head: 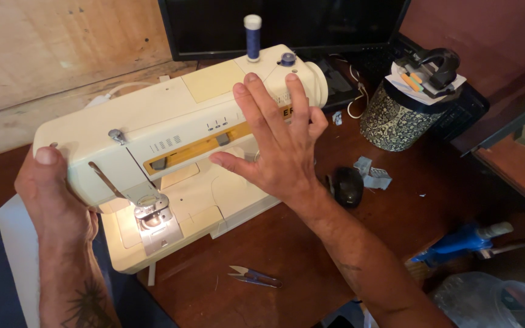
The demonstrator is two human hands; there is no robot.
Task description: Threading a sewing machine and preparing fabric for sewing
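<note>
The left hand (53, 194), at the left of the frame, clasps the end of the cream sewing machine (177, 140), thumb up on its top edge, its fingers hidden behind the casing; the right hand (277, 143) hovers at centre, palm down, fingers spread apart and holding nothing, whether it touches the machine is unclear. The machine stands on the wooden tabletop (287, 243), with thread snips (253, 276) near the lower edge
</note>
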